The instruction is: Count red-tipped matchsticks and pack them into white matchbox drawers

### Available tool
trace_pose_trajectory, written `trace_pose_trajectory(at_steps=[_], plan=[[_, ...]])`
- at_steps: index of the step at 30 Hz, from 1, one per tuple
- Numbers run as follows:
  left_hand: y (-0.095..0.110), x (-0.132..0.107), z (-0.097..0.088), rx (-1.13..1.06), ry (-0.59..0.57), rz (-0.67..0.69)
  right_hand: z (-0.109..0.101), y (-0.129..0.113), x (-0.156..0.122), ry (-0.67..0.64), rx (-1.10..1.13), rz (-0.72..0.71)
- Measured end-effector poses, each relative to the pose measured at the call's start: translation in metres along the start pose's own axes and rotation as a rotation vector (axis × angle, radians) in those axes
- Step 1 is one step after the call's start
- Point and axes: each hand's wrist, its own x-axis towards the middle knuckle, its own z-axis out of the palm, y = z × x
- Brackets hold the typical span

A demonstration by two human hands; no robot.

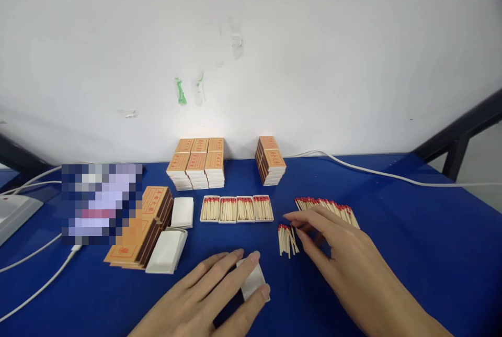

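A white matchbox tray (254, 280) lies on the blue table under my left hand (214, 290). Thumb and index finger touch its edges, and the fingers partly cover it. My right hand (337, 248) has its thumb and fingertips drawn together at the right side of a small group of red-headed matches (285, 240). How many of them it pinches is hidden. Behind that hand a longer row of matches (314, 202) is spread out, partly covered by it. Farther off, several trays filled with matches (228, 209) stand side by side.
Stacked matchboxes (196, 161) stand by the wall, with a smaller stack (270, 161) to their right. At left are orange matchbox sleeves (147, 222), white trays (164, 250) and a blurred-out device (102, 198) with a white cable (50, 280). Another cable (368, 170) runs along the right rear.
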Motion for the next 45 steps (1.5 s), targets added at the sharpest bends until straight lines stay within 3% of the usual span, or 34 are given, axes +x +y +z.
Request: trace_pose_trajectory(at_steps=[9, 25, 34, 45], plan=[[0.000, 0.000, 0.003, -0.001, 0.002, -0.002, -0.007, -0.008, 0.007, 0.001, 0.142, 0.032], [0.000, 0.001, 0.004, -0.011, 0.017, -0.006, -0.010, 0.011, 0.001, -0.233, 0.089, 0.028], [0.003, -0.003, 0.012, -0.054, 0.041, -0.017, -0.011, 0.009, 0.001, -0.270, 0.093, -0.034], [0.002, 0.002, 0.008, -0.047, 0.043, -0.013, -0.002, -0.010, 0.002, -0.249, 0.091, 0.029]])
